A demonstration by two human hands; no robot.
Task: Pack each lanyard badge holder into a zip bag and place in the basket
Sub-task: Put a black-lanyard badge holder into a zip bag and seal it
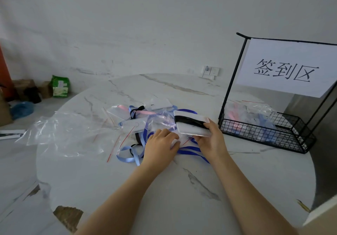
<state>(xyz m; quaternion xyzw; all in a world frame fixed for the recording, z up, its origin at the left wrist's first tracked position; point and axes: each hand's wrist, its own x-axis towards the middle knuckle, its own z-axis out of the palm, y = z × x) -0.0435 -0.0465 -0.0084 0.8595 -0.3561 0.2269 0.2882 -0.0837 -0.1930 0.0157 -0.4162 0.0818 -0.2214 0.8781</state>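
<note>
Count: two hands, one wire basket (262,134), one paper sign (286,69) hanging on its tall frame. Badge holders: one in hand, at least three loose holders (135,125) in the pile. The tangle of light blue, dark blue, black and pink lanyards makes an exact count shaky. Empty zip bags (67,132) overlap left of the pile, number unclear. Packed bags in the basket blur together. Right hand (212,141) pinches the clear badge holder (191,131) by its right end, above the marble table (164,189), between pile and basket. Long axis runs left-right, free end pointing left; black lanyard (189,120) wound across it. Left hand (158,145) sits palm down on the pile; can't tell if it grips anything.
</note>
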